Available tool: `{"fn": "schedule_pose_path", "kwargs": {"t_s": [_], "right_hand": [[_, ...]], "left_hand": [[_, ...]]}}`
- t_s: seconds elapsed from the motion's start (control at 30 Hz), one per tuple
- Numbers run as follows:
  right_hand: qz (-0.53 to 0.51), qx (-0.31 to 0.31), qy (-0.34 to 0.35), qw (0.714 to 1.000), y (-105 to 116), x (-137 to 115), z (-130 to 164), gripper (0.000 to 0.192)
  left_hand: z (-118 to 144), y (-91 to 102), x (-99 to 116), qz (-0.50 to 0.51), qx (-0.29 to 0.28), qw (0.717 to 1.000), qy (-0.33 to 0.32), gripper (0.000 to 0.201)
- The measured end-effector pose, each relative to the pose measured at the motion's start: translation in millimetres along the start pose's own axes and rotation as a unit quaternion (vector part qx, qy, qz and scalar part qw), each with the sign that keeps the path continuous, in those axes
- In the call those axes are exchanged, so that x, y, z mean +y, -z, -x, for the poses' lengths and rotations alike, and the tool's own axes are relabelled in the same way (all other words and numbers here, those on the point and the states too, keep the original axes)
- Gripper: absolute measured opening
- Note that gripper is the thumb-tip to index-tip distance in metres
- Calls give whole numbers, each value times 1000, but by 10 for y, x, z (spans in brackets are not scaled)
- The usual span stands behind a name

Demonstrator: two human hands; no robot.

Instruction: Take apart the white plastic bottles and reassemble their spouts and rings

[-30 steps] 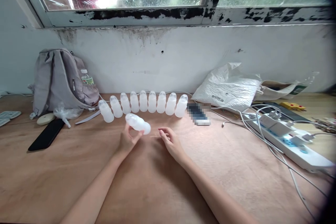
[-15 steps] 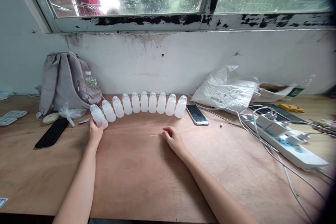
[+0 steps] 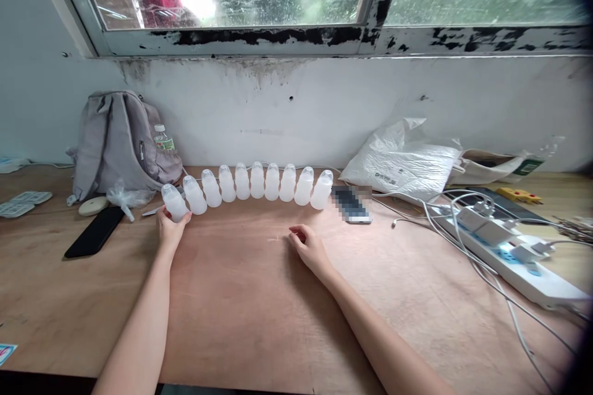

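Note:
Several small translucent white bottles (image 3: 257, 182) stand upright in a curved row on the wooden table (image 3: 259, 308), near the wall. My left hand (image 3: 170, 231) is wrapped around the base of the leftmost bottle (image 3: 174, 202), which stands at the row's left end. My right hand (image 3: 309, 248) rests on the table in front of the row with its fingers loosely curled and nothing in it.
A grey backpack (image 3: 115, 145) with a water bottle leans on the wall at left, with a black phone (image 3: 95, 231) and a plastic wrap beside it. Another phone (image 3: 351, 203), a white bag (image 3: 403, 157), a power strip (image 3: 509, 253) and tangled cables lie at right.
My left hand carried a bottle from the table's middle to the row's left end and stood it upright there. My right hand curled a little and stayed in place.

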State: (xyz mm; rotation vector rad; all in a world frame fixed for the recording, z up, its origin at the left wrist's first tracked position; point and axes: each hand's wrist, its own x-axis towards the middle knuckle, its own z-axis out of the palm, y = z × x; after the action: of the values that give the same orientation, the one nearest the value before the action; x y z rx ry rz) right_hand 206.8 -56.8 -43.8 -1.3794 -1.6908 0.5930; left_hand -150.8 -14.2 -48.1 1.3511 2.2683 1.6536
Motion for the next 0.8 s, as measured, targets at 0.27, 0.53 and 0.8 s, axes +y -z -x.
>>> {"fn": "schedule_pose_path", "kwargs": {"t_s": [0.27,0.53,0.8], "right_hand": [[20,-3,17,1000,2,-1,-8,19],[58,4,32,998,-11,50,-12,21],[174,67,38,982,192,209,-162,24]], "left_hand": [[-3,8,-6,-2,-44,999,24,67],[107,101,209,-13,103,979,-176,64],[492,-26,551,15,12,945,-327,15]]}}
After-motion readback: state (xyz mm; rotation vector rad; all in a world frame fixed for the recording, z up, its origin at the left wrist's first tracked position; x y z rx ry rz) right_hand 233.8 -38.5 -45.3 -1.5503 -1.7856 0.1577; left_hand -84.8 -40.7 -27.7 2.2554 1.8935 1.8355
